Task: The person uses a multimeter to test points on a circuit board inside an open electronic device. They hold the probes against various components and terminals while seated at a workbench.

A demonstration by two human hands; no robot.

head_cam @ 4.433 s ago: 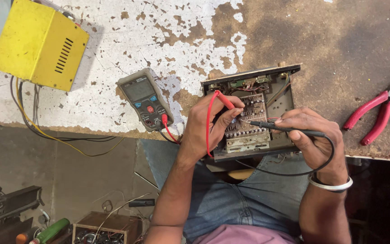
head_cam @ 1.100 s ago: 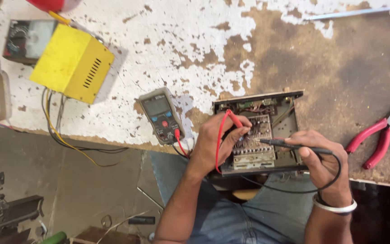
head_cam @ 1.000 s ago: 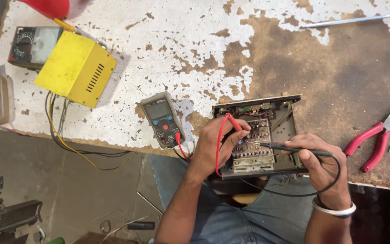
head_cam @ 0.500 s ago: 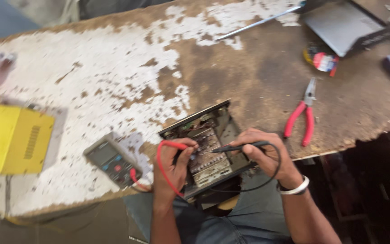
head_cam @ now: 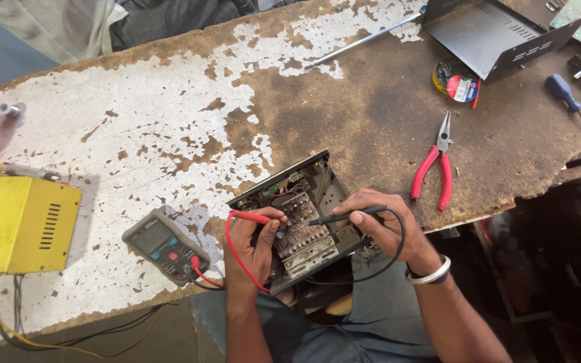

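Left hand [head_cam: 253, 245] pinches the red probe [head_cam: 250, 217], right hand [head_cam: 378, 225] the black probe [head_cam: 344, 215], both on the open black metal chassis [head_cam: 300, 218] at lower centre, bench [head_cam: 169, 134] edge. One slipped tip could short neighbouring pins.

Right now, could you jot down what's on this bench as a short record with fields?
left hand: holds red probe on the board
right hand: holds black probe on the board
board: inside open metal case, at bench edge
meter: left of case, leads plugged in
yellow box: far left
pliers: red handles, right of case
bench: worn, white paint flaking
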